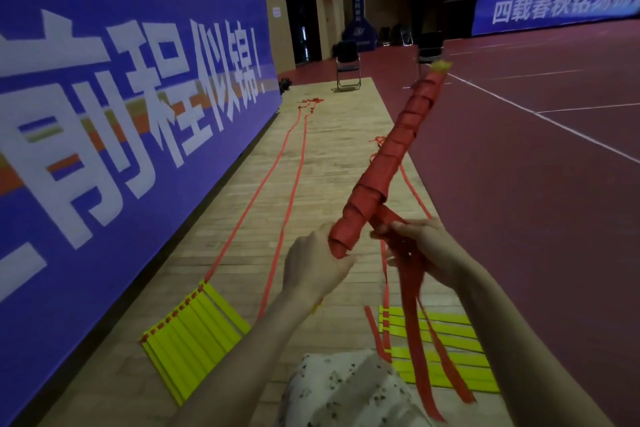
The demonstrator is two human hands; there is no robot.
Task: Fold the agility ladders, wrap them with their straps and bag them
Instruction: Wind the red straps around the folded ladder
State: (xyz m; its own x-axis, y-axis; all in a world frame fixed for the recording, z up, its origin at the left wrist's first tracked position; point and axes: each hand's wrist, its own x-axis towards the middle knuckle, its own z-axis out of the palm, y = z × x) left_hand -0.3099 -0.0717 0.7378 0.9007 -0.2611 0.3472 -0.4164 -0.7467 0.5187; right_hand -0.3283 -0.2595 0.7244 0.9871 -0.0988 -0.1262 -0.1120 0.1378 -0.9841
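I hold a folded agility ladder bundle (388,156) pointing up and away, spirally wrapped in red strap, with yellow rung tips showing at its far end. My left hand (311,267) grips the bundle's near end. My right hand (426,246) pinches the loose red strap (415,333) just beside the bundle; the strap's free lengths hang down past my right forearm. On the wooden floor lie two more ladders: a stacked set of yellow rungs (194,333) at the left and another yellow rung pile (446,354) at the right.
Long red straps (277,180) trail from the left rung stack across the wooden floor strip toward a black folding chair (348,64). A blue banner wall (121,107) runs along the left. Dark red court floor (536,184) lies to the right, with a second chair (429,48).
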